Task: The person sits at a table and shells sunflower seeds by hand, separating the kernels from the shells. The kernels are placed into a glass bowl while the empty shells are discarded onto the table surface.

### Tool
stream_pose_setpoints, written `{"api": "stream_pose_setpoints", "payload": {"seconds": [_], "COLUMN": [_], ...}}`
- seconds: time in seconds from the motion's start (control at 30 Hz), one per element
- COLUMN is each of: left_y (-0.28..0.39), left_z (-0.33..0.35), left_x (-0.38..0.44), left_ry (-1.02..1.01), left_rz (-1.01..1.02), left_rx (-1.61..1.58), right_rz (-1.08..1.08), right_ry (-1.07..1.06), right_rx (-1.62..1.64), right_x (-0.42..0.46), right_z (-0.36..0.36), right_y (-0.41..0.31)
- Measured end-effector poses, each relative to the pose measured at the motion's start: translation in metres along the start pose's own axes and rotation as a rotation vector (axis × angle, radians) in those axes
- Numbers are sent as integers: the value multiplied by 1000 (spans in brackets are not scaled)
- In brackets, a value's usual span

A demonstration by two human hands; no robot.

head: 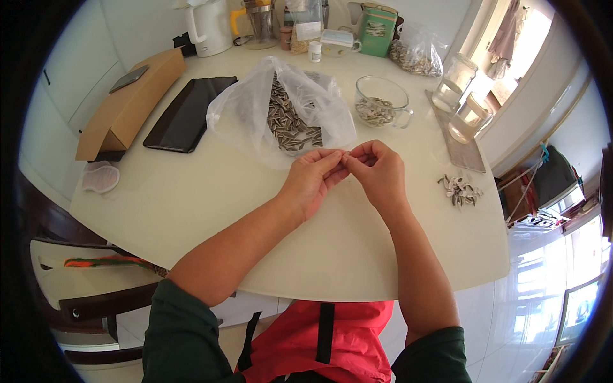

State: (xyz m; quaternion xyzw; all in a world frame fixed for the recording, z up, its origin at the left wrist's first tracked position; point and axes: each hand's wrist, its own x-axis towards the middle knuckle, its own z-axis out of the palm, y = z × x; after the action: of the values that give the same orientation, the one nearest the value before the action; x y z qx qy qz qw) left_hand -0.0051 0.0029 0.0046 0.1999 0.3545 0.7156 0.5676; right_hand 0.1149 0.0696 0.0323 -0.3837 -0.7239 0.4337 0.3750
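My left hand (313, 179) and my right hand (378, 172) meet at the fingertips over the table, just in front of an open clear plastic bag (234, 110). Striped sunflower seeds (289, 122) fill part of the bag. The fingertips of both hands are pinched together, and whatever lies between them is too small and hidden to tell. Behind my right hand stands a glass measuring cup (406, 103) with pale seeds or kernels (376, 112) in its bottom. A small pile of seed shells (462, 190) lies on the table to the right.
A black tablet (187, 115) and a long cardboard box (139, 103) with a phone (129, 79) on it lie left. Two glass jars (454, 86) stand on a mat at right. Along the back are a white kettle (210, 28), a green carton (377, 31) and a bag of seeds (416, 55).
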Motion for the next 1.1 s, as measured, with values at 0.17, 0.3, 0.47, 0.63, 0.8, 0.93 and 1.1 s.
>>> {"api": "stream_pose_setpoints", "payload": {"seconds": [0.17, 0.3, 0.47, 0.63, 0.8, 0.93, 1.1], "left_y": [-4, -2, -7, -11, -3, 18, 40], "left_z": [-4, 3, -4, 3, 7, -3, -22], "left_x": [3, 1, 4, -1, -3, 8, 34], "left_ry": [-24, -9, -89, -164, -154, 7, 148], "left_rz": [10, -23, -2, 73, 200, 472, 688], "left_rx": [20, 68, 159, 462, 539, 516, 587], "right_rz": [-18, -129, -183, -269, -264, -234, -603], "right_ry": [-15, 21, 51, 305, 288, 190, -199], "right_rx": [-65, -214, -187, -170, -239, -345, -421], "right_x": [2, 4, 7, 47, 88, 64, 17], "right_z": [-1, 1, -7, -40, -66, -51, -24], "right_y": [6, 13, 9, 1, -20, -9, 29]}}
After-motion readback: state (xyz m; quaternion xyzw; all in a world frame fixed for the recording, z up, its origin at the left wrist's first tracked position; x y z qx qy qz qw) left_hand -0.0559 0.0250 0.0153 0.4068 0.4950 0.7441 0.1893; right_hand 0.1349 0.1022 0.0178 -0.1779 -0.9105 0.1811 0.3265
